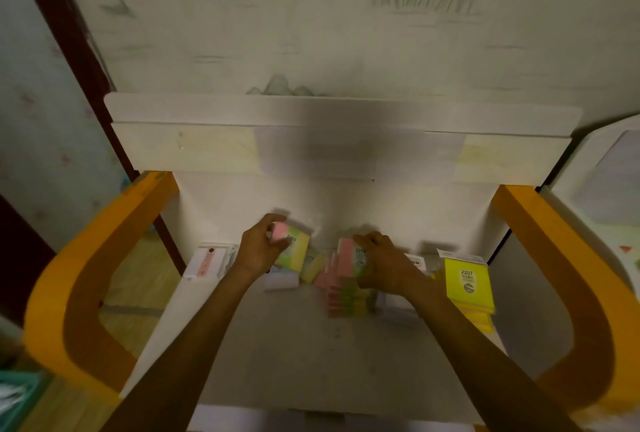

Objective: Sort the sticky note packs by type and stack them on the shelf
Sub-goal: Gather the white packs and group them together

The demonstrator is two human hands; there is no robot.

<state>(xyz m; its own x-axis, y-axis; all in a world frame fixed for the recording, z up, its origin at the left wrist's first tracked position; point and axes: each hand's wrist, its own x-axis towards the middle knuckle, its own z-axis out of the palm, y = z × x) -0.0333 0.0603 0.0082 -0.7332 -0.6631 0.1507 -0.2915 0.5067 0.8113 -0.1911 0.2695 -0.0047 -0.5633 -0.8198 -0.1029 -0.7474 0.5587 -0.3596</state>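
Midway, I'd say: yellow stack (pixel 469 288) done; left hand (pixel 260 247) grips one multicolour pack (pixel 294 248), right hand (pixel 379 263) grips another (pixel 356 256) above the multicolour stack (pixel 346 296).

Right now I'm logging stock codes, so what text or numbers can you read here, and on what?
"2207": on the yellow pack at the right.
"220", last digit blurred: on the multicolour pack that the left hand holds.
"220", rest hidden: on the pack under the right hand.
White box at the left: red print, unreadable.
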